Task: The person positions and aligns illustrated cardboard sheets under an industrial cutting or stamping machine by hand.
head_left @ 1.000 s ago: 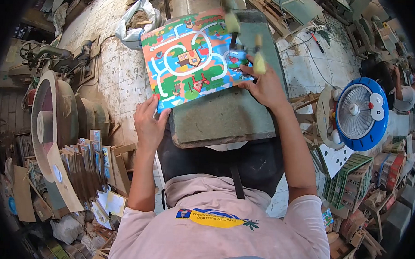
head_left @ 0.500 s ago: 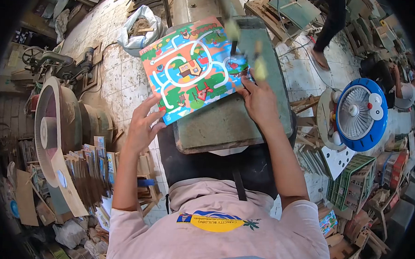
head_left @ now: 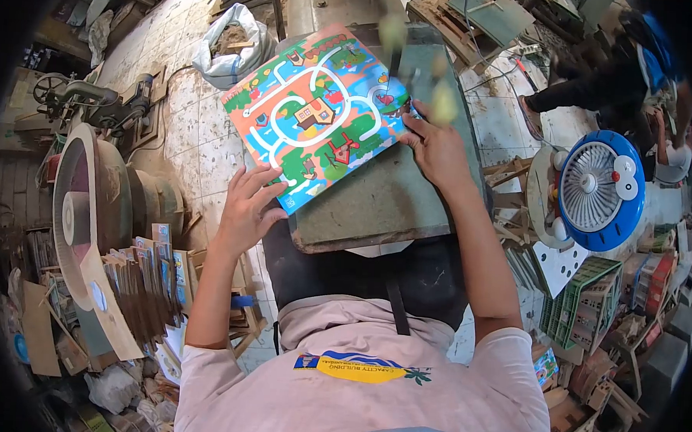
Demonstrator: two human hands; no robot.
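Note:
A brightly printed board (head_left: 341,142) with white winding tracks, houses and trees lies tilted on the green metal machine table (head_left: 362,209). My left hand (head_left: 247,205) grips its near-left edge, fingers on top and thumb at the edge. At the right corner, my right hand (head_left: 439,152) is closed on the board, thumb on the near side. A dark upright machine part (head_left: 395,62) comes down at the board's far right edge. Blurred pale-yellow parts hang close to the camera and hide some of that area.
To the left are a large wheel-like machine (head_left: 76,212) and a stack of boards (head_left: 143,273). A white sack (head_left: 230,49) stands beyond the table. Rightward are a blue fan (head_left: 603,190), a green crate (head_left: 582,300) and a person in dark trousers (head_left: 579,95).
The board has turned slightly clockwise, its near corner shifting right and toward me. Both hands moved with it. At the upper right, the walking person has come further into view.

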